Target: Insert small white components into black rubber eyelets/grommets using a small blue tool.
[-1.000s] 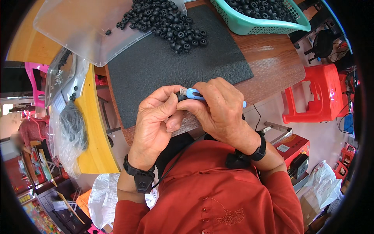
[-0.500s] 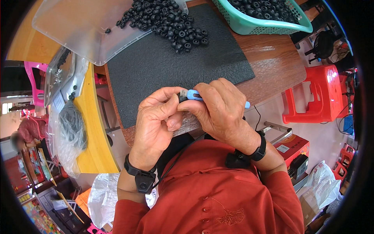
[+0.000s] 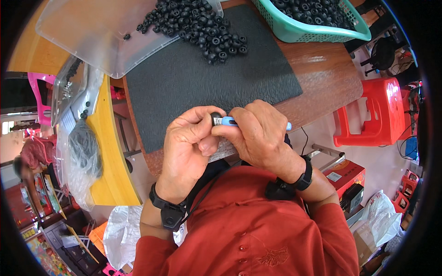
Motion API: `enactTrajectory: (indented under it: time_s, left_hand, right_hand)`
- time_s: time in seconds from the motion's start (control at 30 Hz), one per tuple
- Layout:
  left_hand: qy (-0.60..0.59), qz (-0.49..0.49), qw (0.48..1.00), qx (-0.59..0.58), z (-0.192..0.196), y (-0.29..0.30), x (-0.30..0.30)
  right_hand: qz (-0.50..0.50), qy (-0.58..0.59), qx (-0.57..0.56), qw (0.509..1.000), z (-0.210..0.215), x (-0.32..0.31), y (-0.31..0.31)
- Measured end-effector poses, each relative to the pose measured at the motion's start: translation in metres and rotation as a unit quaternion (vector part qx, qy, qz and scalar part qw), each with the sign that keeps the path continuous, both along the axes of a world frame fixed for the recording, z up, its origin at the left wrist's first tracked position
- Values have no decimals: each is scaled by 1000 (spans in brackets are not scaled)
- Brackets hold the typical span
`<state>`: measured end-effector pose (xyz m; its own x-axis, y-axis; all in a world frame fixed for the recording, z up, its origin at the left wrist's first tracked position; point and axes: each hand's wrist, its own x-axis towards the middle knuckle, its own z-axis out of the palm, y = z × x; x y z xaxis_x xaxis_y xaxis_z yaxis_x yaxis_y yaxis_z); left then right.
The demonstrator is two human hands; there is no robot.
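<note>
My left hand (image 3: 185, 140) pinches a small round black part (image 3: 215, 116) between thumb and fingertips, above the near edge of the black mat (image 3: 207, 78). The part looks like the many black ring-shaped pieces (image 3: 202, 27) heaped at the mat's far side. My right hand (image 3: 258, 134) is wrapped around a slim blue utility knife (image 3: 227, 121), its rear end sticking out past the little-finger side. The short silvery blade (image 3: 218, 121) lies against the black part. My fingers hide some of both things, so the exact contact cannot be made out.
A clear plastic bin (image 3: 106, 41) lies tipped at the mat's far left, its pieces spilling out. At the far right stands a green basket (image 3: 317, 35) of black pieces. Left, a yellow table (image 3: 113, 170) bears a plastic bag (image 3: 84, 152). A red stool (image 3: 373, 115) stands right.
The black part has turned in my left fingers and shows more of its rounded side. The knife has tilted to nearly level, and my right hand has shifted slightly left and down.
</note>
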<state>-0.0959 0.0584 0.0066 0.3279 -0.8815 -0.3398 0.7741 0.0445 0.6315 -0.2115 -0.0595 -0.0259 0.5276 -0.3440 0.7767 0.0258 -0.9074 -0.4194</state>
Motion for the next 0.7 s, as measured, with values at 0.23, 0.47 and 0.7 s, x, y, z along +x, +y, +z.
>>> enactTrajectory:
  time_s: [0.23, 0.47, 0.7]
  left_hand:
    - [-27, 39, 998, 36, 4, -5, 0]
    - [24, 12, 1000, 2, 5, -6, 11]
    - [-82, 41, 991, 94, 5, -31, 48]
  right_hand:
    - [2, -6, 58, 998, -1, -1, -10]
    - [-23, 21, 41, 999, 0, -7, -15]
    - [-32, 26, 40, 998, -2, -12, -15]
